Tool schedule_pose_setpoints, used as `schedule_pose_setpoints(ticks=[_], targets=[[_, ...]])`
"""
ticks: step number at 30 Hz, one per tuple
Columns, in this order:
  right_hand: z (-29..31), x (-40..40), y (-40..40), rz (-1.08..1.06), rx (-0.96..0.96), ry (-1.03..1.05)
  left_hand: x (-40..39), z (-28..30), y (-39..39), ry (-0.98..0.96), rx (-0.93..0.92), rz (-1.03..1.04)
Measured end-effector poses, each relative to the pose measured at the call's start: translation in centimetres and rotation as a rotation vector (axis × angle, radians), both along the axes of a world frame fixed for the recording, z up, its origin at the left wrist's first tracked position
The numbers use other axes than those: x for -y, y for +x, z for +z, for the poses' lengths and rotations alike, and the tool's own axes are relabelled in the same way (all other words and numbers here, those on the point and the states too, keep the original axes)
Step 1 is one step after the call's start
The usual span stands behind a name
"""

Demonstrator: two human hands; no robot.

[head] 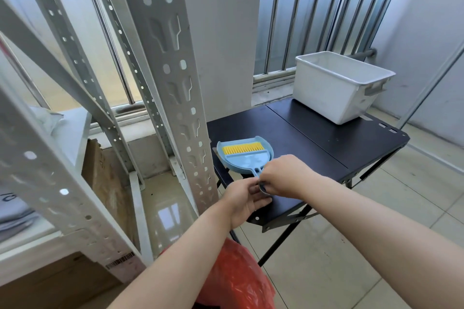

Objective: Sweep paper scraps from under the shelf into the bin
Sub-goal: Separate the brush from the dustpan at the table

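Note:
A small blue dustpan (237, 160) lies on the black folding table (313, 140), with a yellow-bristled brush (242, 149) nested in it. Both my hands meet at the handle end, near the table's front left corner. My right hand (283, 175) pinches the blue handle from above. My left hand (244, 199) cups it from below with curled fingers. A bin lined with a red bag (236, 273) stands on the floor below my arms. The grey metal shelf (173, 78) rises on the left. No paper scraps are visible on the shiny floor under it.
A white plastic tub (336, 88) sits on the table's far right part. A cardboard box (105, 183) stands under the shelf, with folded cloth on a shelf board at far left. Window bars run behind the table. Tiled floor extends to the right.

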State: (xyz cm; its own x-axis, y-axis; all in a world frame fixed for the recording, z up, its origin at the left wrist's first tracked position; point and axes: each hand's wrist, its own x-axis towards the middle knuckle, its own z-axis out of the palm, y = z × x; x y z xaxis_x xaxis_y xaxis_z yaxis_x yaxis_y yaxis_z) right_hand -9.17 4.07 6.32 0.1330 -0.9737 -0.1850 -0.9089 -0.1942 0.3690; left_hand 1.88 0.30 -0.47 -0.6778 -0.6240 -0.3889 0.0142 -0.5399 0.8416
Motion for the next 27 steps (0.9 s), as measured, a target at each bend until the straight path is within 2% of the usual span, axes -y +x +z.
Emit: schedule_pose_setpoints(ticks=[3, 7, 9, 13, 17, 20, 22, 27], targets=[[-1.0, -1.1, -1.0, -0.080, 0.236, -0.111, -0.2, -0.2, -0.4, -0.004, -0.029, 0.027], [-1.2, -1.8, -2.2, -0.347, 0.761, -0.144, -0.8, 0.5, -0.9, -0.088, 0.033, 0.021], [-1.0, -1.7, -2.0, -0.448, 0.886, -0.205, -1.2, 1.0, -1.0, -0.157, 0.090, 0.012], [-0.7, -0.8, -1.1, -0.618, 0.850, -0.411, -1.5, 1.6, -1.1, -0.405, 0.208, 0.034], [-1.1, 0.3, -0.3, -0.772, 0.931, -0.422, -1.5, 1.7, -0.9, -0.609, 0.339, 0.048], [-1.5, 0.7, 0.3, -0.857, 1.023, -0.408, -1.7, 2.0, -0.7, -0.644, 0.355, 0.032], [-1.6, 0.7, 0.6, -0.890, 1.016, -0.386, -1.5, 1.8, -0.6, -0.631, 0.352, 0.007], [-1.4, -0.1, 0.1, -0.802, 1.093, -0.263, -1.3, 0.6, 0.0, -0.604, 0.260, -0.069]])
